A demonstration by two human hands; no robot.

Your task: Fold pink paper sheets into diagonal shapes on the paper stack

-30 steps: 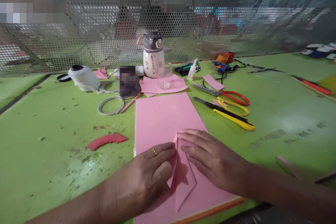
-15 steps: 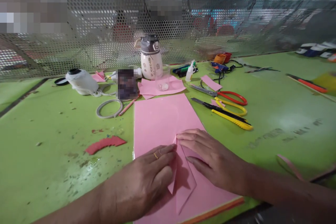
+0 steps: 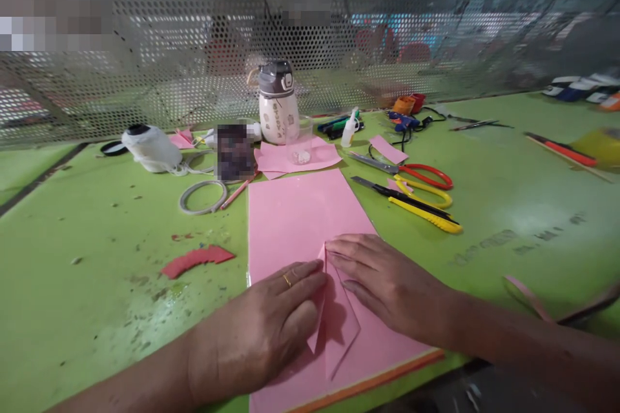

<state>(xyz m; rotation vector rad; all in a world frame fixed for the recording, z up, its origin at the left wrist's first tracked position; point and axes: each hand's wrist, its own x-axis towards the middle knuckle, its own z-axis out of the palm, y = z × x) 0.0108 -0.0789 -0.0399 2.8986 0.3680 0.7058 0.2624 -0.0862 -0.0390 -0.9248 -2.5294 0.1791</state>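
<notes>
A large pink sheet (image 3: 295, 213) lies on the green table in front of me. A smaller pink piece (image 3: 339, 322), folded to a point, rests on its near part. My left hand (image 3: 264, 329), with a ring on one finger, lies flat on the left flap of the folded piece. On the right flap my right hand (image 3: 387, 284) rests with fingers stretched out and pressed down. The fingertips of both hands nearly meet at the tip of the fold.
Behind the sheet stand a white bottle (image 3: 278, 103), a clear cup (image 3: 301, 142) on pink papers, and a white roll (image 3: 150, 147). Red-handled scissors (image 3: 411, 171) and a yellow cutter (image 3: 416, 210) lie right. A red scrap (image 3: 196, 259) lies left. A perforated metal screen (image 3: 194, 45) closes the back.
The hands stay pressed on the folded piece; the view has shifted slightly. Nothing else has visibly moved.
</notes>
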